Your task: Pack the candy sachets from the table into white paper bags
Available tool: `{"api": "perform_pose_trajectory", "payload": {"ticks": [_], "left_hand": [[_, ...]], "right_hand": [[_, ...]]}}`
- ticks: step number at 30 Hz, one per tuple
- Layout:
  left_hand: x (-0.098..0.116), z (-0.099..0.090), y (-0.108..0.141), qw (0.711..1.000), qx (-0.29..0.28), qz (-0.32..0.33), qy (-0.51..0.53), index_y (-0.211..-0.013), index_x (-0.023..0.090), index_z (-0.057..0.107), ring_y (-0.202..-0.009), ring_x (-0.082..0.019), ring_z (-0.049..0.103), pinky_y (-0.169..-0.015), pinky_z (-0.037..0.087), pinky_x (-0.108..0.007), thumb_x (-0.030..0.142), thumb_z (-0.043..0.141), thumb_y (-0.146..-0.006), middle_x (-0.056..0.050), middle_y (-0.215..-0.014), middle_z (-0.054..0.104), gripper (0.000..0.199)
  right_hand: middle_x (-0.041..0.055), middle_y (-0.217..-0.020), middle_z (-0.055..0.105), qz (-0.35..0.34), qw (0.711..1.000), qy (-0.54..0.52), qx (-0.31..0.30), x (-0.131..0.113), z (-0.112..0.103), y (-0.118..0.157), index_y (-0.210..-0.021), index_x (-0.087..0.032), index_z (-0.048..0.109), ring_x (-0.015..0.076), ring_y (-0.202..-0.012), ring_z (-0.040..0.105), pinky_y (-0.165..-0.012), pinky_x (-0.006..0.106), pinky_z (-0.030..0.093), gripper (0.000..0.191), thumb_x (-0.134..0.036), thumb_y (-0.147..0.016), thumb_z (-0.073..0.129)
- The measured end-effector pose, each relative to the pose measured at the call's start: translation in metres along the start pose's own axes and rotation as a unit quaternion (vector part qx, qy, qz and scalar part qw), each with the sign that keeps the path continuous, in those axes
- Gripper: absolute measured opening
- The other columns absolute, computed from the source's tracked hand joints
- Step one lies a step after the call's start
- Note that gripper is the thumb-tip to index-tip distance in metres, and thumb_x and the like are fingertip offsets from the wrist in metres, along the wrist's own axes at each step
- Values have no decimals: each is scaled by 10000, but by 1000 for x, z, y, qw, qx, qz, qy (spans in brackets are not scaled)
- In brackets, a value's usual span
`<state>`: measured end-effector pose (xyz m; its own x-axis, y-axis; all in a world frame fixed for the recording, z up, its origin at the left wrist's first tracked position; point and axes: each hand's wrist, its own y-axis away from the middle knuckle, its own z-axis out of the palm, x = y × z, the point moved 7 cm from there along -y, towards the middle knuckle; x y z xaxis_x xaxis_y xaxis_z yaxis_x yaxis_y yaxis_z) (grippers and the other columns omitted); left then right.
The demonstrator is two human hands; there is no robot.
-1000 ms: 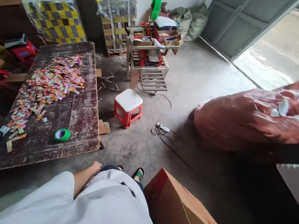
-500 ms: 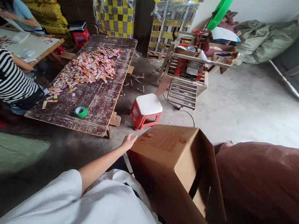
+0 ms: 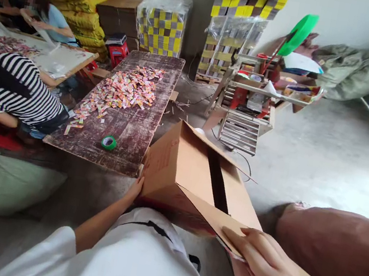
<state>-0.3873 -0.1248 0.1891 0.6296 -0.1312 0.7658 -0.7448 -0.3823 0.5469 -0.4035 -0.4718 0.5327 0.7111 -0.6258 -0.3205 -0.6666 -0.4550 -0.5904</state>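
A large brown cardboard box (image 3: 162, 162) is in front of my body, tilted, with its flaps standing out to the right. My right hand (image 3: 268, 271) grips the near flap (image 3: 200, 207), thumb and fingers on either side of the cardboard. My left hand (image 3: 135, 189) holds the box's left side low down, and its fingers are partly hidden. Between the flaps a dark gap (image 3: 216, 177) shows; what lies inside cannot be made out. The box's left corner comes close to the worn wooden table (image 3: 126, 146), where a green tape roll (image 3: 109, 143) lies.
Many small printed packets (image 3: 125, 89) are heaped on the table. A taping machine with rollers (image 3: 239, 131) stands ahead. A large reddish sack (image 3: 337, 246) is at the right and a pale green sack (image 3: 15, 184) at the left. A person in a striped top (image 3: 31, 92) sits at the left.
The box has turned and swung left towards the table, now hiding most of the white-topped stool. My right hand has come further into view on the flap. The camera view has shifted.
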Motion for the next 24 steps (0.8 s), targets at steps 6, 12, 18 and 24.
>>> {"api": "perform_pose_trajectory", "payload": {"ticks": [6, 12, 18, 24], "left_hand": [[20, -38, -27, 999, 44, -9, 31, -1060, 134, 639, -1223, -311, 547, -1061, 374, -416, 438, 583, -842, -176, -1207, 659, 378], [90, -72, -43, 991, 31, 46, 118, -1258, 229, 573, -1285, -259, 524, -1021, 432, -370, 576, 502, -890, -117, -1380, 576, 511], [146, -84, -46, 981, 27, 130, 141, -1259, 202, 593, -1317, -279, 498, -1119, 360, -378, 553, 672, -791, -127, -1388, 572, 591], [130, -103, -33, 965, 132, 140, 179, -1260, 195, 583, -1314, -268, 502, -1132, 348, -415, 544, 570, -864, -116, -1370, 586, 528]], "right_hand": [[21, -739, 601, -60, 998, 10, -20, -18, 37, -53, -970, -174, 692, 157, -779, 622, -709, 260, 506, 205, -84, -864, 540], [30, -756, 607, -106, 993, 0, -41, -36, 62, -96, -982, -174, 671, 169, -795, 618, -719, 276, 501, 193, -120, -899, 506], [20, -694, 579, -191, 978, -42, -70, -57, 79, -142, -974, -184, 658, 174, -744, 595, -752, 314, 495, 243, -92, -921, 440], [16, -687, 562, -274, 955, -73, -83, -58, 97, -169, -932, -182, 661, 160, -723, 565, -703, 309, 488, 241, -95, -930, 436]]}}
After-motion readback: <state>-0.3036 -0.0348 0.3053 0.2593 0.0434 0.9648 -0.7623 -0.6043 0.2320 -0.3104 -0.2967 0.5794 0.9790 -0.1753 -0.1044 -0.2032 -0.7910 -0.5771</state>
